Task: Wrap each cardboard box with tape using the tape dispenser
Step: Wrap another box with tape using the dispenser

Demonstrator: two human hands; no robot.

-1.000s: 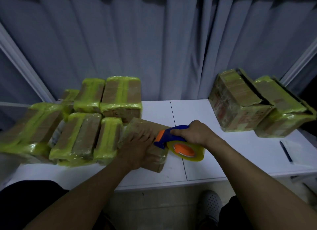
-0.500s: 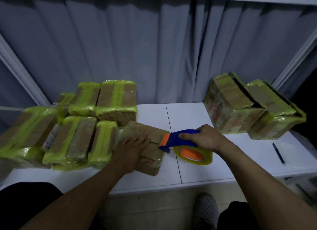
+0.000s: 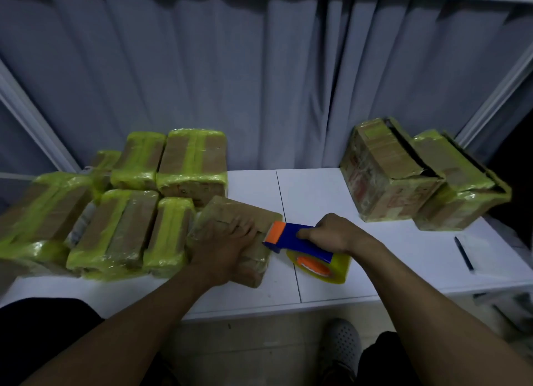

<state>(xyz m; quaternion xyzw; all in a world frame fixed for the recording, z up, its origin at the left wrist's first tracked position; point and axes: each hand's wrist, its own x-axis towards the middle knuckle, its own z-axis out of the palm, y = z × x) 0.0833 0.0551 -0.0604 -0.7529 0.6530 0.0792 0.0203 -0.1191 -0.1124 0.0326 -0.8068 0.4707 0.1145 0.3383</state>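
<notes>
You are pressing your flat left hand [image 3: 227, 250] on the plain brown cardboard box [image 3: 245, 215], your right hand [image 3: 331, 233] gripping the blue-and-orange tape dispenser [image 3: 297, 238]; next, be drawing tape across.

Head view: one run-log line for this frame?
left hand: flat on plain brown cardboard box | right hand: gripping blue-and-orange tape dispenser at box's right edge | yellow tape roll over white table

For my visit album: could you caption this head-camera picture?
Left hand steadies a box while the right hand holds the tape dispenser at its edge, wrapped boxes beside.
</notes>
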